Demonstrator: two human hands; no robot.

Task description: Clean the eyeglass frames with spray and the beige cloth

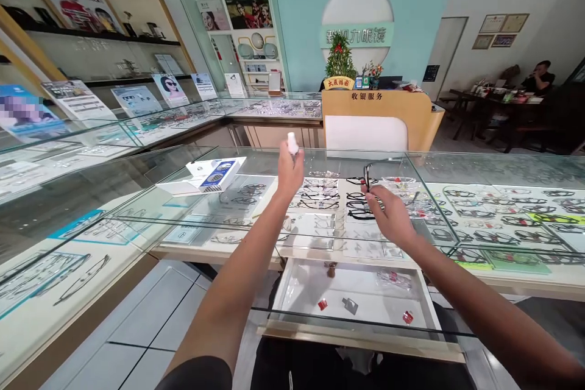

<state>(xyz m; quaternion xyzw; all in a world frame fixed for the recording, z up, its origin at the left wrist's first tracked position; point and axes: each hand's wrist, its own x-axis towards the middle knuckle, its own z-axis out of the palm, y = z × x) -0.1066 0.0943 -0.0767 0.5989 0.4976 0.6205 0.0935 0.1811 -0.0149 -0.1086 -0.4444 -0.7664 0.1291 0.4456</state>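
My left hand (291,170) is raised over the glass counter (256,228), its fingers wrapped round a small white bottle (292,143). The bottle's top points up and forward; its lower part is hidden by the fingers. To the right, my right hand (388,210) pinches a pair of dark-framed eyeglasses (367,177), seen nearly edge-on above the counter. Under the glass, beneath both hands, lie rows of eyeglasses (320,201). An opened white and blue box (214,175) rests on the counter top, left of my left hand.
Below the counter a white drawer (311,280) stands pulled out, with small red packets (407,317) and a grey piece (350,305) inside. More glass cases (507,164) extend left and right. Beyond is a wooden cashier desk (423,116). A person (539,79) sits at a far table.
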